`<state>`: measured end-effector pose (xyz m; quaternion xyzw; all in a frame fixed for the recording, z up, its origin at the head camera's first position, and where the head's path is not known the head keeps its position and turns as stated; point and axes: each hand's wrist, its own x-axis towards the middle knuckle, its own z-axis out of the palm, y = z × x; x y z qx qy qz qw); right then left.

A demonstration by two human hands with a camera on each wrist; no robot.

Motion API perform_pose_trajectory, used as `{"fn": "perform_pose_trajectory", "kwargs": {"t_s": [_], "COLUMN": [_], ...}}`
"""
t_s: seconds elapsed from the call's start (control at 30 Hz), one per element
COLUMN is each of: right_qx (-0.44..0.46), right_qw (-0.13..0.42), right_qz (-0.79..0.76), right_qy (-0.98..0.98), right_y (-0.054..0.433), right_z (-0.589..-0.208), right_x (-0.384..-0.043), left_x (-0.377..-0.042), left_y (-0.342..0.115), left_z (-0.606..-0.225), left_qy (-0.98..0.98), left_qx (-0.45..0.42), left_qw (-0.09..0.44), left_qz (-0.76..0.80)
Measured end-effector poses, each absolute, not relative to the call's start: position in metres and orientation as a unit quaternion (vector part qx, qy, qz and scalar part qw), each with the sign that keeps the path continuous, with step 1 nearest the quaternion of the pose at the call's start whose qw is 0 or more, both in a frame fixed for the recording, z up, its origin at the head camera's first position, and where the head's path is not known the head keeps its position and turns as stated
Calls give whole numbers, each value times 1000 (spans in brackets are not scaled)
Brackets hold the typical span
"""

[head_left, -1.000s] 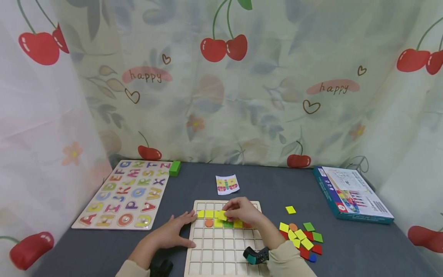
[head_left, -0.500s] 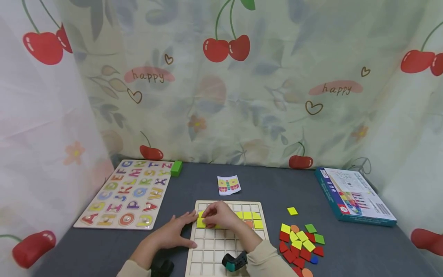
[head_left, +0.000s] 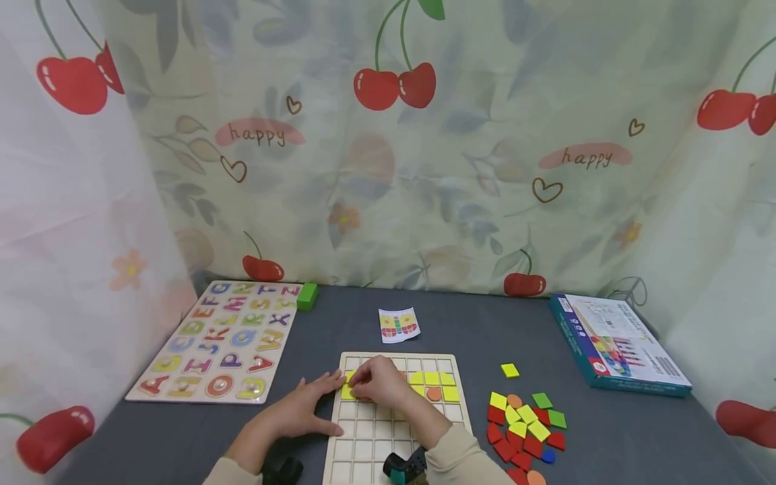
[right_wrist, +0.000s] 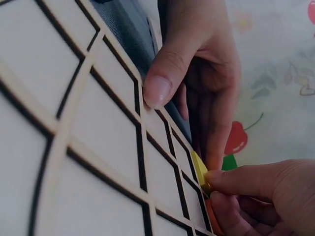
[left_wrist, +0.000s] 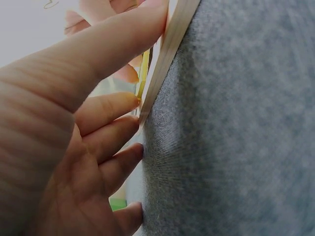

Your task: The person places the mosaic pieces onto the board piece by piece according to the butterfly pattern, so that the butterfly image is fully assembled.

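Observation:
A pale wooden grid board (head_left: 372, 448) lies in front of me, with yellow square tiles (head_left: 432, 378) and an orange disc (head_left: 433, 394) in its upper rows. My left hand (head_left: 303, 407) rests along the board's left edge, its thumb and fingers spread apart. Over the upper left cells, my right hand (head_left: 382, 384) pinches at a yellow square tile (right_wrist: 200, 169) with thumb and index finger, beside another orange disc (right_wrist: 212, 217). The right hand covers several cells in the head view. Past the left fingers, the left wrist view shows a yellow tile's edge (left_wrist: 143, 73).
A loose heap of red tiles (head_left: 503, 450), yellow, green and blue pieces lies right of the board. Behind the board is a small butterfly picture card (head_left: 399, 325). An alphabet board (head_left: 212, 350) and green block (head_left: 307, 296) lie left; a flat box (head_left: 618, 343) lies right.
My right hand has moved left across the board with a yellow tile, from the upper middle cells to the left end of the second tile row. My left hand stays at the edge.

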<state>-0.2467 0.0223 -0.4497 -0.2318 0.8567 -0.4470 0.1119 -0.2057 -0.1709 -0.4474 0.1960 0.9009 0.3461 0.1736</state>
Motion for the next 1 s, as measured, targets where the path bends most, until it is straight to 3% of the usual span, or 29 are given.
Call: {"fn": "perform_pose_trajectory", "kwargs": {"t_s": [0.33, 1.0], "right_qx": [-200, -86], "right_qw": [165, 128], "right_qz": [-507, -492], "right_qy": [822, 857], "right_y": [51, 209], "right_z": [-444, -438], "right_x": [-243, -227], "left_x": [-205, -204], "left_y": [-169, -168], "left_z": [-447, -444], "left_qy": [902, 901], "left_qx": [193, 206], "left_qw": [177, 203], "left_qz": [342, 323]}}
